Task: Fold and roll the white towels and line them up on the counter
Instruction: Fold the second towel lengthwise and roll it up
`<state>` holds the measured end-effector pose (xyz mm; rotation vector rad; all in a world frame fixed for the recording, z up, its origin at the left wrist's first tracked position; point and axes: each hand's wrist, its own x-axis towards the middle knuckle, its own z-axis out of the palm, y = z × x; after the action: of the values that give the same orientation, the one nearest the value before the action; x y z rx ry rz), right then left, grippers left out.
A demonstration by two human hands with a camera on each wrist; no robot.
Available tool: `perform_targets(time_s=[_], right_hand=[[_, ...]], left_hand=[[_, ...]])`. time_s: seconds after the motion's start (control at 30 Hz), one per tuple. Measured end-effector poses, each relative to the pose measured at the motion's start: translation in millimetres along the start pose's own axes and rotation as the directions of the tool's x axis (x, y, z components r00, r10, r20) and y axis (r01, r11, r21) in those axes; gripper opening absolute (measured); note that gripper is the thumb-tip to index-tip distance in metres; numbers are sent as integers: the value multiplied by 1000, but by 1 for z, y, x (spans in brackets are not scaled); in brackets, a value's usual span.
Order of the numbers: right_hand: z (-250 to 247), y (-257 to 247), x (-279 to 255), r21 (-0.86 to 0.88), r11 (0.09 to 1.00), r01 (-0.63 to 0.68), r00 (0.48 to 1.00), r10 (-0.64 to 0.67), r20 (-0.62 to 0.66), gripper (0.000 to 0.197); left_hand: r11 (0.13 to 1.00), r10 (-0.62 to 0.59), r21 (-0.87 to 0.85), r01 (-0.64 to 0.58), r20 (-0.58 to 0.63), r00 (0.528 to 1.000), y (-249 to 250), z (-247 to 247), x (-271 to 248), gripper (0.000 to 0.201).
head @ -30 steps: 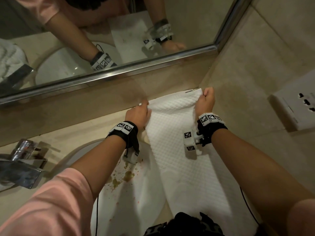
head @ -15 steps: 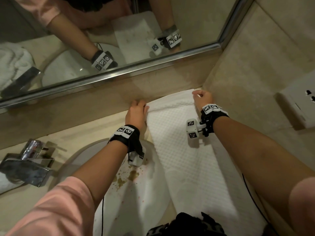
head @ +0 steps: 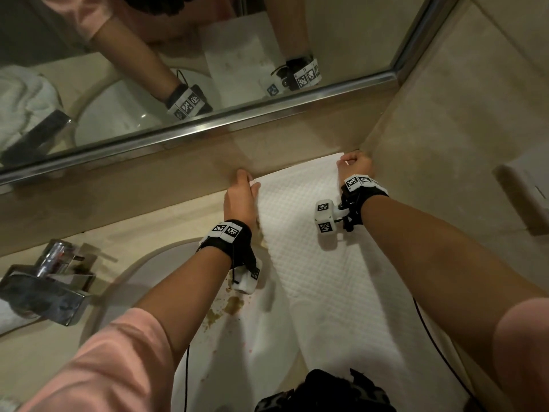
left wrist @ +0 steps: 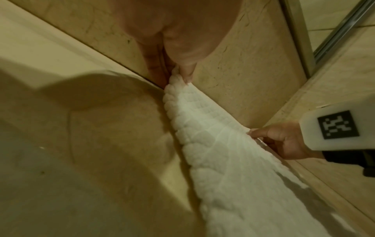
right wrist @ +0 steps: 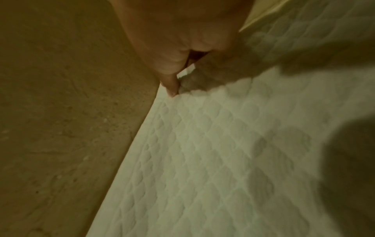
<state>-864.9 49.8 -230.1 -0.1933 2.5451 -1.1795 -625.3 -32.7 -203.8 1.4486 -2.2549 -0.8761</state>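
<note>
A white waffle-textured towel (head: 320, 278) lies lengthwise on the beige counter, its far edge against the backsplash in the corner. My left hand (head: 242, 191) pinches the towel's (left wrist: 213, 144) far left corner between thumb and fingers at the backsplash. My right hand (head: 355, 166) pinches the far right corner by the side wall; the right wrist view shows the thumb tip on the towel (right wrist: 213, 152) edge. A second white cloth with brown stains (head: 234, 328) lies under the towel, over the sink.
A chrome faucet (head: 50, 281) stands at the left beside the round sink (head: 142, 281). The mirror (head: 208, 55) runs along the back. The tiled side wall at right carries a socket plate (head: 525, 188). A dark object (head: 323, 391) sits at the near edge.
Both hands carried the towel's far edge away from me and down to the backsplash, so the raised end now lies flat against the back of the counter.
</note>
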Motion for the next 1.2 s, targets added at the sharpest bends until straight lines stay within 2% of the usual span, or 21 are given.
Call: perform_targets(time_s=[0.13, 0.23, 0.3, 0.33, 0.37, 0.43, 0.53, 0.67, 0.77, 0.87, 0.93, 1.07, 1.2], right_hand=[[2, -4, 2, 14, 999, -36, 997, 37, -63, 31], [2, -5, 7, -20, 999, -36, 998, 35, -56, 30], [0, -7, 7, -155, 988, 18, 1000, -20, -11, 21], [-3, -8, 8, -247, 967, 66, 998, -58, 41, 10], [-4, -8, 8, -317, 941, 117, 991, -91, 96, 10], [-6, -4, 7, -438, 875, 206, 977, -156, 149, 28], [-11, 7, -6, -475, 851, 223, 975, -200, 99, 42], [-35, 26, -36, -384, 910, 156, 988, -149, 48, 40], [-58, 41, -61, -372, 922, 104, 994, -83, 72, 45], [-81, 57, -87, -376, 925, 55, 993, -11, 118, 49], [-97, 69, -104, -415, 910, 4, 992, 49, 118, 46], [-125, 102, -140, -476, 878, -36, 989, 101, 112, 43], [-145, 125, -164, -479, 871, -111, 982, 171, 82, 40]], left_hand=[[1000, 7, 28, -7, 9, 1000, -2, -1, 1, 17], [971, 68, 229, -73, 28, 997, -2, -2, 5, 22], [912, 124, 385, -143, 74, 990, -4, -3, 9, 24], [896, 139, 412, -164, 90, 986, -6, -4, 11, 23], [891, 146, 420, -173, 96, 985, -7, -5, 12, 22], [894, 151, 413, -172, 85, 985, -8, -7, 11, 20], [919, 154, 358, -166, 64, 986, -7, -11, 3, 16], [972, 78, 214, -92, 72, 994, -8, -14, -15, 7], [999, 0, 51, -5, 102, 995, -9, -13, -29, 12], [997, -69, -5, 71, 183, 981, -5, -10, -43, 16], [989, -147, 47, 139, 272, 951, 0, -7, -54, 23], [952, -305, 156, 265, 373, 876, 10, -2, -77, 53], [910, -410, 123, 396, 407, 816, 14, 1, -103, 58]])
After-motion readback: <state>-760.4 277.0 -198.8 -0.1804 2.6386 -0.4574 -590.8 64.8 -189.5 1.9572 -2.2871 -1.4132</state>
